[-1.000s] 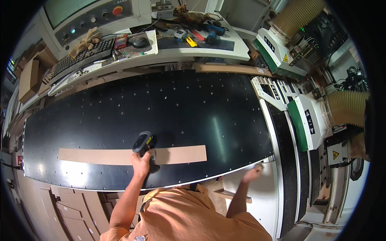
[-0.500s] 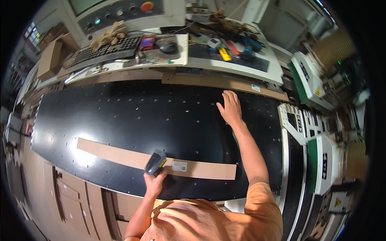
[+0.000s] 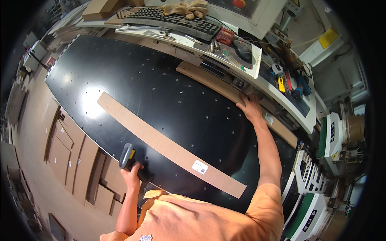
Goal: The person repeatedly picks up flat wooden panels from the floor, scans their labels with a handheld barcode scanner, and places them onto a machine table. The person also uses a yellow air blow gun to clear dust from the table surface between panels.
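Note:
My left hand [image 3: 132,176] is closed around the handle of a dark grey handheld barcode scanner [image 3: 126,156], held over the near edge of a black table. A long, thin brown board strip [image 3: 150,134] lies slantwise on the table, a white label [image 3: 200,166] near its right end; neither hand touches it. At the far edge, my right hand [image 3: 252,110] reaches across a second brown strip [image 3: 213,82], fingers bent over it and thumb on the near side. Fingertips there are partly in shadow. That strip bears a white label [image 3: 269,117] too.
Black table [image 3: 120,68] dotted with small studs. Behind it, a shelf holds a keyboard [image 3: 173,20], gloves [image 3: 187,8], a mouse [image 3: 242,50] and a yellow-handled tool [image 3: 281,84]. White-green machine heads [image 3: 329,132] stand right. Brown panels [image 3: 66,154] are at lower left.
My right hand has moved from the tabletop onto the far strip. My left hand has drawn the scanner back from the near strip, toward the table's near edge. The view has turned.

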The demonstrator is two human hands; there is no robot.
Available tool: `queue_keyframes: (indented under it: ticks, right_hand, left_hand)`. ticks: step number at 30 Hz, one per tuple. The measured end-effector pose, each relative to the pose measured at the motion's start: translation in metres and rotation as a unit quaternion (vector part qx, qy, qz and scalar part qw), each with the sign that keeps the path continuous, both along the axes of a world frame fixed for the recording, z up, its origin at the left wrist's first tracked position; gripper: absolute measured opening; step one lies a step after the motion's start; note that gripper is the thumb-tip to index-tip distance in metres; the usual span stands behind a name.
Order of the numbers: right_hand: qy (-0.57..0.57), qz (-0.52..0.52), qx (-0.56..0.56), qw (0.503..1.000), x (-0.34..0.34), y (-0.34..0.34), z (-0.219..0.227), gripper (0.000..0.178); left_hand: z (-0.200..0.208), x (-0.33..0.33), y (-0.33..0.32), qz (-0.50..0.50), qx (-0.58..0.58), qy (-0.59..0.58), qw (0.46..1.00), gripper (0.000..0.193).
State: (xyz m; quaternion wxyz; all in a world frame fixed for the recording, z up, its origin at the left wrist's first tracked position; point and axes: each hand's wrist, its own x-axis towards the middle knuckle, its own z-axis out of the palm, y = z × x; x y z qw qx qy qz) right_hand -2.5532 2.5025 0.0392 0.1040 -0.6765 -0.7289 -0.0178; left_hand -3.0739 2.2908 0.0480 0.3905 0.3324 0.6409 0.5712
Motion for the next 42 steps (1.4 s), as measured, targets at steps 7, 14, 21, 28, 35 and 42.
queue_keyframes:
  ticks: [7,14,21,28,35,42]
  right_hand:
    - [0.370,0.066,-0.473,0.797,-0.033,-0.096,0.094,0.053]
    - [0.442,0.017,-0.557,0.703,-0.048,-0.167,0.103,0.067]
    - [0.470,-0.005,-0.555,0.687,-0.061,-0.198,0.074,0.071]
    - [0.301,0.095,-0.429,0.846,-0.126,-0.245,0.081,0.081]
    - [0.066,0.143,-0.138,0.978,-0.231,-0.302,0.082,0.082]
    - [0.071,0.142,-0.005,0.987,-0.252,-0.255,0.033,0.072]
  left_hand:
    - [0.021,0.023,0.022,-0.158,0.018,0.048,0.986,0.028]
    - [0.047,0.020,0.042,-0.205,0.081,0.041,0.975,0.020]
    - [0.061,0.008,0.027,-0.296,0.033,0.013,0.954,0.027]
    - [0.082,0.017,0.013,-0.371,0.105,0.012,0.923,0.046]
    - [0.056,0.028,-0.028,-0.313,-0.032,-0.201,0.928,0.027]
    - [0.009,-0.012,-0.037,-0.102,-0.079,-0.117,0.985,0.031]
